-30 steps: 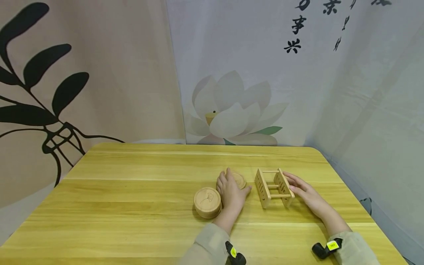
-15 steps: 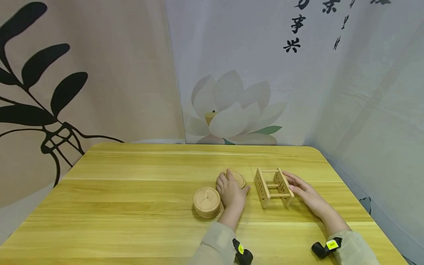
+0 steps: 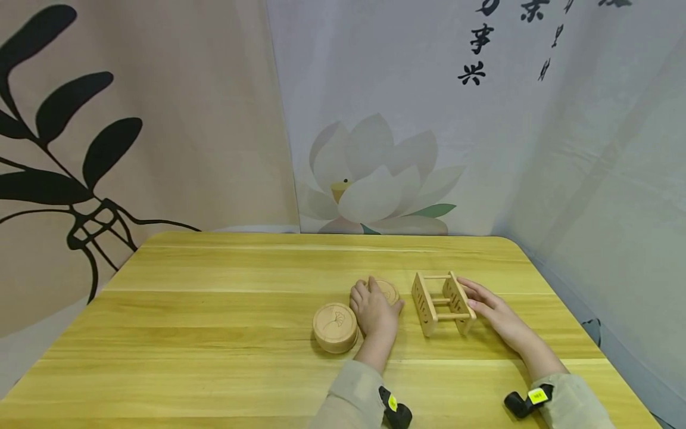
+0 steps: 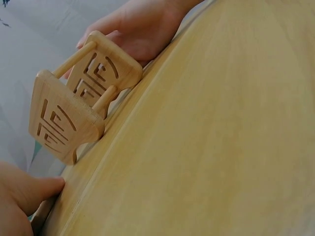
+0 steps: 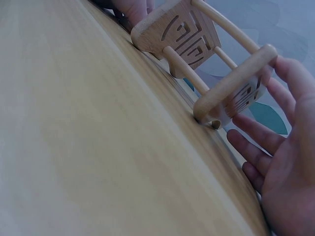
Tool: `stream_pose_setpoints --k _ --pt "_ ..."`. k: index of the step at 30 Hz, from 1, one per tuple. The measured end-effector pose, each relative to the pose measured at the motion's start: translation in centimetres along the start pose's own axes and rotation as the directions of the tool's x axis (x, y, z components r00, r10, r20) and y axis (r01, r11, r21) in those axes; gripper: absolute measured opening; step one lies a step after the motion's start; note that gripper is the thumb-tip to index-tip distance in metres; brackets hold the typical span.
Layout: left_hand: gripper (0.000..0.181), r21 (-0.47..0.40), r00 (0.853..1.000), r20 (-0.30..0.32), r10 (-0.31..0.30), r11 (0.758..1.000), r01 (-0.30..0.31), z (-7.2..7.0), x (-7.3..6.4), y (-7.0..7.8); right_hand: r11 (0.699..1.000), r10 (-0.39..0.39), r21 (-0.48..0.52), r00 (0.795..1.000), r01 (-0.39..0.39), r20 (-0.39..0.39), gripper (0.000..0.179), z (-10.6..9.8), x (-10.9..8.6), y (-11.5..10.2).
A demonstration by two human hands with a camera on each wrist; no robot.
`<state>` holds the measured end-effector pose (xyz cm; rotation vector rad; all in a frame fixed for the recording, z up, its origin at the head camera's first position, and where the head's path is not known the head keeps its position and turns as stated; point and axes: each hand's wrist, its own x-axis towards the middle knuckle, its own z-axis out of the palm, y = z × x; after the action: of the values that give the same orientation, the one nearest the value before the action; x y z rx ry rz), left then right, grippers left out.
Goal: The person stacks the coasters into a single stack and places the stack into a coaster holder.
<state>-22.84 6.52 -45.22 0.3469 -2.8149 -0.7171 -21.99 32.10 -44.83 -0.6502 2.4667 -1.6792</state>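
Observation:
My left hand (image 3: pixel 375 310) lies over a round wooden coaster (image 3: pixel 388 290), which shows between index finger and thumb. The palm hides the coaster's near part. In the left wrist view its thumb (image 4: pixel 49 187) stretches straight out, close over the tabletop. A small wooden rack (image 3: pixel 443 304), two cut-out end panels joined by dowels, stands upright to the right. My right hand (image 3: pixel 495 313) rests its fingertips on the rack's right panel (image 5: pixel 241 88), with fingers relaxed and not wrapped round it. Left of my left hand is a stack of round coasters (image 3: pixel 335 328), the top one engraved with a leaf.
All of this stands on a wood-grain table (image 3: pixel 187 333), whose far edge meets a printed curtain (image 3: pixel 386 167). Black wrist cameras (image 3: pixel 395 408) sit at both sleeve cuffs.
The left forearm has swung slightly right, and the left fingertips have drawn back a little over the coaster. The rack and my right hand stay as they were.

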Motion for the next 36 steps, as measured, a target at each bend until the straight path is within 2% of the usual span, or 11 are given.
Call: stream_pose_setpoints --k 10,19,30,36 --pt "0.091 -0.038 1.0 -0.028 0.011 0.999 -0.012 0.2 0.1 -0.1 1.0 0.007 0.005 1.0 -0.007 0.004 0.05 0.0 -0.1 -0.1" --pt "0.09 -0.101 0.995 -0.095 0.043 0.994 -0.053 0.0 0.0 0.0 1.0 -0.005 0.011 1.0 0.004 0.006 0.05 0.0 0.0 -0.1" --pt "0.087 -0.243 0.982 -0.164 0.089 0.962 -0.128 -0.7 -0.2 0.3 1.0 0.006 0.008 1.0 -0.006 0.004 0.05 0.0 0.0 -0.1" --pt "0.087 -0.238 0.975 -0.186 0.122 0.957 -0.165 -1.4 -0.4 0.9 1.0 0.004 0.018 1.0 -0.004 0.008 0.05 0.0 0.0 -0.1"
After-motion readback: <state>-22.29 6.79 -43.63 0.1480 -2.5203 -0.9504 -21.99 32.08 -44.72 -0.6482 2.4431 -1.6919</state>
